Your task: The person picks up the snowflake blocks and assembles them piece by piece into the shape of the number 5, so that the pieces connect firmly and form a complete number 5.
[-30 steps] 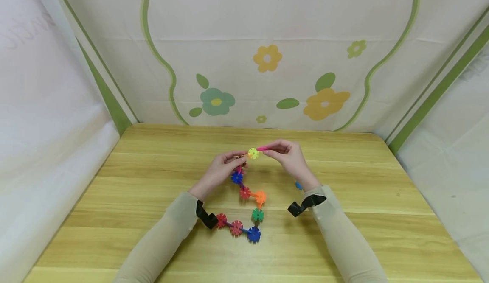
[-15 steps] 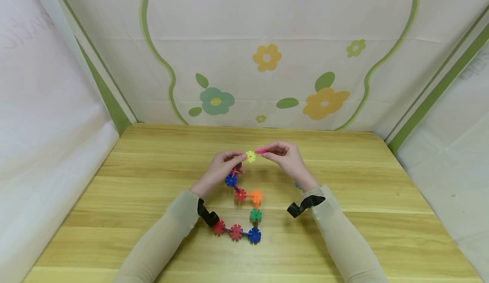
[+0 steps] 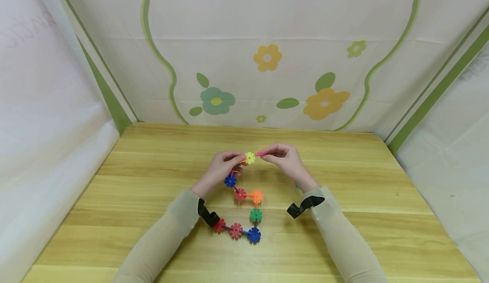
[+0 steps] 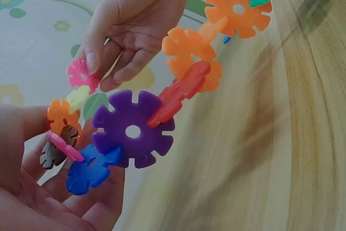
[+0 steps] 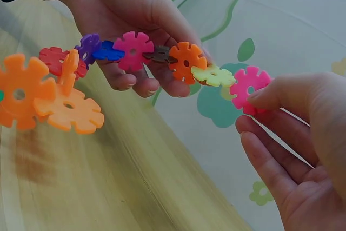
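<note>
My left hand [image 3: 225, 164] pinches a chain of slotted plastic snowflake discs near its upper end, at the orange disc [image 5: 186, 62] beside a yellow disc [image 3: 250, 158]. Between the thumb and index finger of my right hand [image 3: 284, 160] is a pink snowflake disc [image 5: 250, 89]. That pink disc meets the yellow one edge to edge; how deep their slots join is hard to tell. From the left hand the chain hangs down through a blue disc [image 3: 230, 181] and a purple disc [image 4: 133, 129]. It continues through red, orange and green discs [image 3: 256, 214] toward the person.
The chain's lower part, with a dark blue disc [image 3: 254, 235] and red discs [image 3: 236, 231], lies on the wooden table [image 3: 153, 172]. A small blue piece [image 3: 297, 186] shows beside the right wrist. A floral cloth [image 3: 237, 62] stands behind the table.
Both hands have come down slightly, the yellow disc shifting a little left and lower. The hanging chain has swung left. Pink and yellow discs stay together.
</note>
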A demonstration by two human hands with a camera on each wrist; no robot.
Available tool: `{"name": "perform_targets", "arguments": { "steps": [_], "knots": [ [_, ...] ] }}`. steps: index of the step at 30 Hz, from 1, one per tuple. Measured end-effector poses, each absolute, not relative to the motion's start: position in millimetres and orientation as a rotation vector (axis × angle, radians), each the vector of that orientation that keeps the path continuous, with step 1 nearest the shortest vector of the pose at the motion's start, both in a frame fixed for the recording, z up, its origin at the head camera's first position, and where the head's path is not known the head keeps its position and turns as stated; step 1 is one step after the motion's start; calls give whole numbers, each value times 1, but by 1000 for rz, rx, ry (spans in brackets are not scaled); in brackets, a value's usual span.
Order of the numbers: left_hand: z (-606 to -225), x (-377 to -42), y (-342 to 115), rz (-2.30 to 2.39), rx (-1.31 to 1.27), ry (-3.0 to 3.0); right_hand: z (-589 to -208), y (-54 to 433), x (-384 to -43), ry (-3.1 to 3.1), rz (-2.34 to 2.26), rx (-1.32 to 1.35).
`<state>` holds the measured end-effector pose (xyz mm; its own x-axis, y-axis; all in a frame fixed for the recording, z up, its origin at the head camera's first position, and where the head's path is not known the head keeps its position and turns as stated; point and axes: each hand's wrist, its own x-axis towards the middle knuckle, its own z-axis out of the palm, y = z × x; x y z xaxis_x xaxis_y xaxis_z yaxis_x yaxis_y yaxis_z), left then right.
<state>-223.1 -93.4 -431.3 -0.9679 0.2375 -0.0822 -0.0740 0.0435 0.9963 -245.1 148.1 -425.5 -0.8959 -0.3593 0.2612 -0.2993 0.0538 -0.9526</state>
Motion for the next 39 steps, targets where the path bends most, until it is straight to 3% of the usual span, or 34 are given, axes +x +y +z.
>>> {"name": "perform_targets", "arguments": {
  "steps": [39],
  "knots": [
    [-436,-222,-93,2101,66,2147,-411,132,-227,2268,-2010,-635]
  ]
}}
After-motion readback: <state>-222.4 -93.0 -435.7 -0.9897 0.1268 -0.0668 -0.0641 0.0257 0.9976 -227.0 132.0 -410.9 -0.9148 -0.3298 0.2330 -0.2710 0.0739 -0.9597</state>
